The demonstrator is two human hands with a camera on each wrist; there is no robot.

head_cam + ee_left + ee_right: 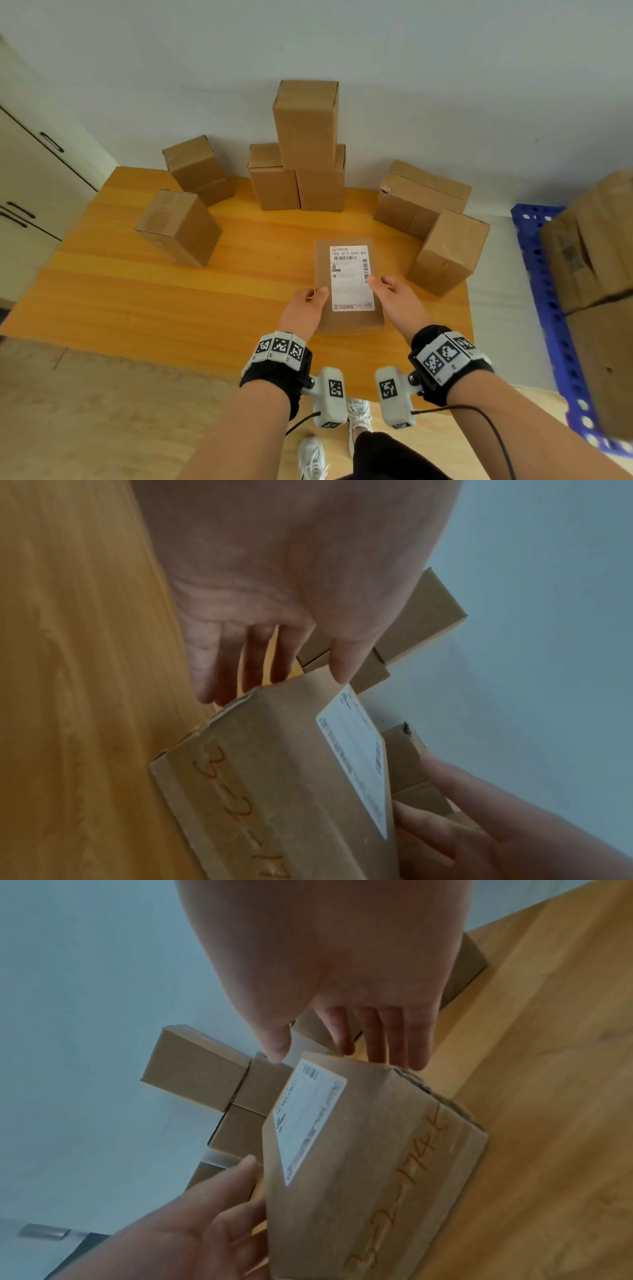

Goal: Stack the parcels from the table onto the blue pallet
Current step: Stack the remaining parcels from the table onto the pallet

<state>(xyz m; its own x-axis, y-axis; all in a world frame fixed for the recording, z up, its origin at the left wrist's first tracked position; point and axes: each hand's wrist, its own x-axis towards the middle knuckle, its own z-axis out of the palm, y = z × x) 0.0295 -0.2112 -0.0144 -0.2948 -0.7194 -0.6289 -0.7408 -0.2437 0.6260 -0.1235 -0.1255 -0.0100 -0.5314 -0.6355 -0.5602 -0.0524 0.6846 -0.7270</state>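
Observation:
A flat brown parcel (347, 284) with a white shipping label lies lengthwise at the near middle of the wooden table (137, 298). My left hand (317, 294) holds its left edge, thumb on the top face and fingers down the side, as the left wrist view shows on the parcel (274, 764). My right hand (380, 282) holds the right edge the same way, thumb on the label, fingers beside the parcel (377, 1150). I cannot tell whether the parcel is off the table. The blue pallet (548, 291) lies on the floor to the right.
Several plain cardboard parcels ring the table: two at the left (178, 226), a stack of three at the back (308, 154), two at the right (448, 250). Large boxes (599, 240) stand on the pallet. A white cabinet (34, 171) is at the left.

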